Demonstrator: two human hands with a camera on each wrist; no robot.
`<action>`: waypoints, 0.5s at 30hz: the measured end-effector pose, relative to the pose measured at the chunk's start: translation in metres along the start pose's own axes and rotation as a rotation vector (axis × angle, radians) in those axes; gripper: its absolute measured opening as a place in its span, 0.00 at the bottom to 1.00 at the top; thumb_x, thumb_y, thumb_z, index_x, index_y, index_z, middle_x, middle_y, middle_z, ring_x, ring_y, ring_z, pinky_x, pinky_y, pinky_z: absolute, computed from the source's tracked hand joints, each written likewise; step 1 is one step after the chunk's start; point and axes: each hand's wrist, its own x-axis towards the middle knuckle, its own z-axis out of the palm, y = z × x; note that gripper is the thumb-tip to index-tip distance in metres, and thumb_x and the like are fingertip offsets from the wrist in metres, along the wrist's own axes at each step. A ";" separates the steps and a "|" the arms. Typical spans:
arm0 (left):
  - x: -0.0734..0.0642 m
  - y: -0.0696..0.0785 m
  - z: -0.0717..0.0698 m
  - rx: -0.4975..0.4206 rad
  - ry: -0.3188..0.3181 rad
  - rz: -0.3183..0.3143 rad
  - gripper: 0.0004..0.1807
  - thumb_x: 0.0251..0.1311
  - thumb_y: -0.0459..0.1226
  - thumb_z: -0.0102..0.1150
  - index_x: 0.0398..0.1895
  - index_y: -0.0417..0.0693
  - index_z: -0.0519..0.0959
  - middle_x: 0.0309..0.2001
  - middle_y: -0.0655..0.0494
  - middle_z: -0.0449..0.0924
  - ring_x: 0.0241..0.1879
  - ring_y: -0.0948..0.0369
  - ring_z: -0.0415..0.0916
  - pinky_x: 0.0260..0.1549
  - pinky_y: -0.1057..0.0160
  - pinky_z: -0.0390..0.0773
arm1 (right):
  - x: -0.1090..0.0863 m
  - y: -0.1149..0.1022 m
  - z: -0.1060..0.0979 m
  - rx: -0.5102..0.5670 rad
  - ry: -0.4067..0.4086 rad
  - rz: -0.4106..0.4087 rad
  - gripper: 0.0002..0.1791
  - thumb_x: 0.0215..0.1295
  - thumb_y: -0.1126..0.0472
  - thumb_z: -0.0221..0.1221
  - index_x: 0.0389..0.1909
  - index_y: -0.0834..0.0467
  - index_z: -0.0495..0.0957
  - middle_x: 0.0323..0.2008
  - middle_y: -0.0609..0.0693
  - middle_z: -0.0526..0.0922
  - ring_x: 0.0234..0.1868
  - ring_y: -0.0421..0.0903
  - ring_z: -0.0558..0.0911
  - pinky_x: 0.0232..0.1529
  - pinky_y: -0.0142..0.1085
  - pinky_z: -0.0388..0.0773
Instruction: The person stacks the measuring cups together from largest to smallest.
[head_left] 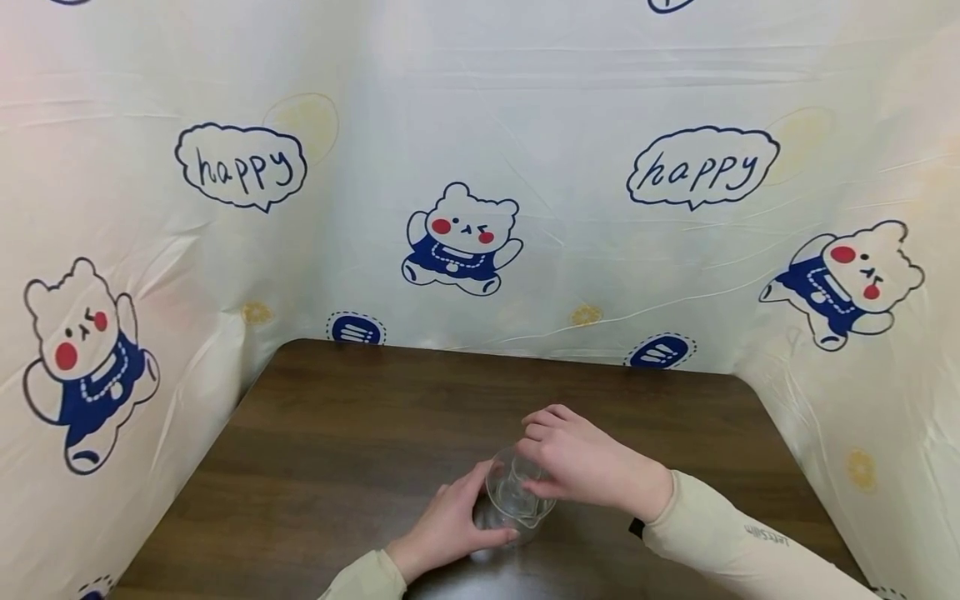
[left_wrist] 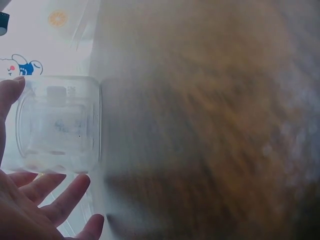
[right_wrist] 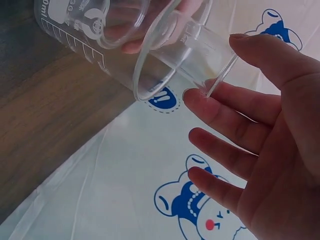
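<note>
A large clear glass beaker [head_left: 491, 510] with white graduations stands upright on the brown table, near its front. My left hand [head_left: 447, 518] grips its side, thumb on one side and fingers on the other. Inside sits a medium beaker [left_wrist: 57, 125], seen through the glass in the left wrist view. With thumb and index finger, my right hand [head_left: 581, 460] pinches the rim of a small clear beaker [right_wrist: 197, 52] over the mouth of the large one. The small beaker's lower part reaches inside the large rim. The other right fingers are spread away from the glass.
Dark wood-grain table [head_left: 360, 425] extends behind and to both sides of the beakers. A pale cloth [head_left: 570, 275] printed with bears and the word "happy" hangs around its back and sides.
</note>
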 end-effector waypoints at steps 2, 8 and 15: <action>0.000 0.000 0.000 0.002 -0.003 -0.003 0.47 0.54 0.62 0.74 0.73 0.54 0.67 0.63 0.60 0.79 0.58 0.60 0.78 0.48 0.46 0.73 | 0.000 0.000 0.002 0.000 -0.013 0.002 0.18 0.61 0.43 0.72 0.40 0.52 0.85 0.40 0.44 0.88 0.54 0.47 0.82 0.58 0.43 0.77; 0.000 0.001 -0.001 -0.007 -0.008 -0.008 0.48 0.55 0.64 0.72 0.74 0.53 0.67 0.65 0.59 0.79 0.60 0.59 0.78 0.48 0.46 0.73 | 0.003 -0.002 0.007 -0.001 -0.075 0.013 0.18 0.61 0.42 0.73 0.39 0.51 0.85 0.40 0.44 0.88 0.54 0.47 0.81 0.58 0.43 0.77; 0.000 0.001 -0.001 -0.012 -0.011 -0.012 0.49 0.55 0.62 0.73 0.75 0.53 0.66 0.64 0.58 0.79 0.59 0.59 0.78 0.49 0.44 0.73 | 0.004 -0.002 0.010 -0.013 -0.089 0.015 0.18 0.59 0.42 0.74 0.38 0.51 0.85 0.39 0.43 0.87 0.53 0.46 0.82 0.56 0.42 0.77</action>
